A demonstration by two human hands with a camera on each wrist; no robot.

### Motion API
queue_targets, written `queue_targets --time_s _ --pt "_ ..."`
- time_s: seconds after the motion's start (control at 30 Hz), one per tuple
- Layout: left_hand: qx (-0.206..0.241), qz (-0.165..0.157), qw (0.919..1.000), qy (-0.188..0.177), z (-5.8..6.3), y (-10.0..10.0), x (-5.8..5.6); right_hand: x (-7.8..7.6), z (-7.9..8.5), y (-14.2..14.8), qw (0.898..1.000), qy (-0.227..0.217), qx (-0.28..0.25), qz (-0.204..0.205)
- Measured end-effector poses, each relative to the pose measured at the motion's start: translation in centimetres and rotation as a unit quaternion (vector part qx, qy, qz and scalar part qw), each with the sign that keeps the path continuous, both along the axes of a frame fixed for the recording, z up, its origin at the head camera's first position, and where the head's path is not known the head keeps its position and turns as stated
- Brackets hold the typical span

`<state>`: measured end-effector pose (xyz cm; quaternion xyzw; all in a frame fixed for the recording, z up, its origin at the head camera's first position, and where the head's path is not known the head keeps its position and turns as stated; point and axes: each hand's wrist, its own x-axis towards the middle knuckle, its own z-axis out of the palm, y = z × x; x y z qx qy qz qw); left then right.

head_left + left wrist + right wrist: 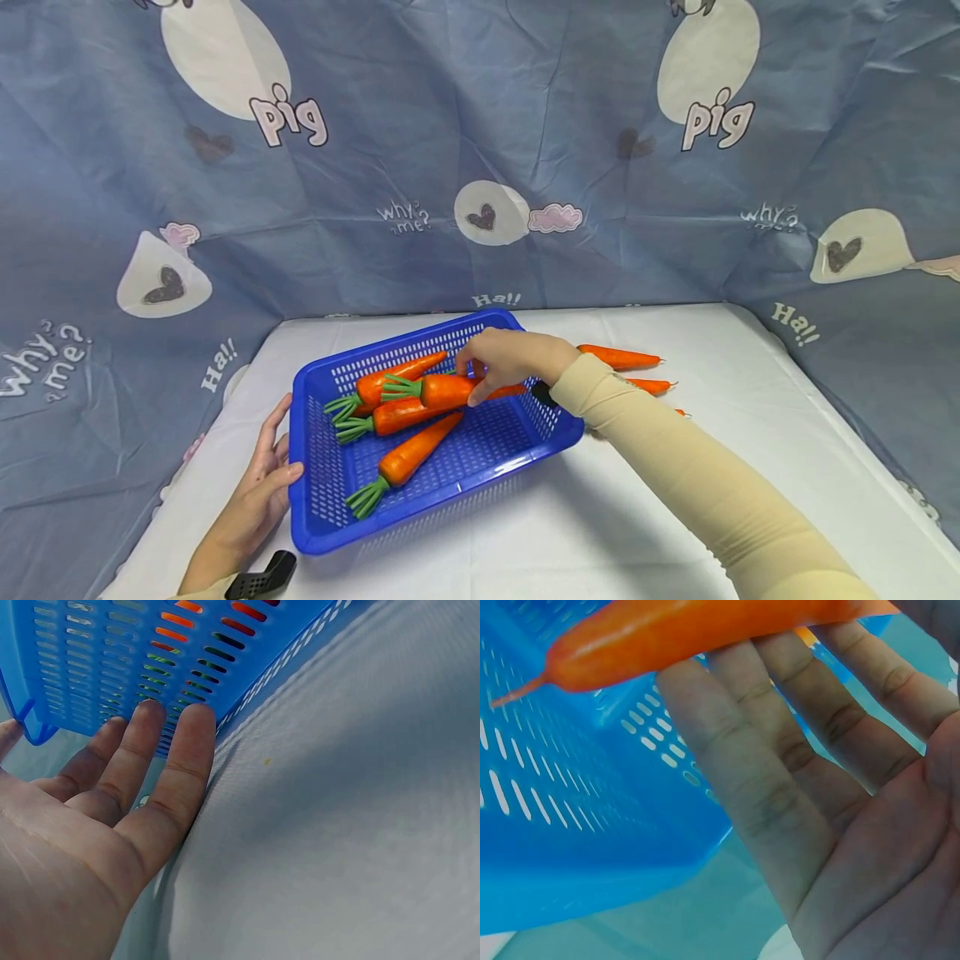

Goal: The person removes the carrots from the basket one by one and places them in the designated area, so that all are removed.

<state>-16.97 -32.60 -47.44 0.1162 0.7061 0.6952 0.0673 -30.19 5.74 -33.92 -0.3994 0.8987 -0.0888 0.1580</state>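
A blue plastic basket [495,479] with slotted walls stands on the white-covered table. My right hand [510,362] is over the basket's inside, its thumb and fingers gripping an orange carrot [444,391] with green stalks pointing left. In the right wrist view the same carrot [667,637] lies along the fingertips, its thin tip toward the left. Beneath it, several more carrots [405,461] lie in the basket, green ends to the left. My left hand [258,492] is at the basket's left side, thumb at the rim; its extended fingers [191,750] touch the outer wall.
Right of the basket, more carrots [618,358] lie on the white tablecloth [750,425], partly hidden by my right sleeve [675,467]. A blue printed cloth [420,100] hangs behind and at both sides. A black wrist device [262,577] sits on my left wrist.
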Motion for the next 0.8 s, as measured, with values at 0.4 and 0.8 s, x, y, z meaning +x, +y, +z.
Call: queue_targets --time_s 0.4,0.8 --pt "0.01 -0.007 0.9999 0.008 -0.1 0.0 -0.1 0.1 0.4 0.9 1.0 0.017 -0.006 -0.019" --pt "0.003 0.005 1.0 0.001 -0.2 0.0 -0.1 0.2 0.6 1.8 0.999 0.033 -0.03 -0.008"
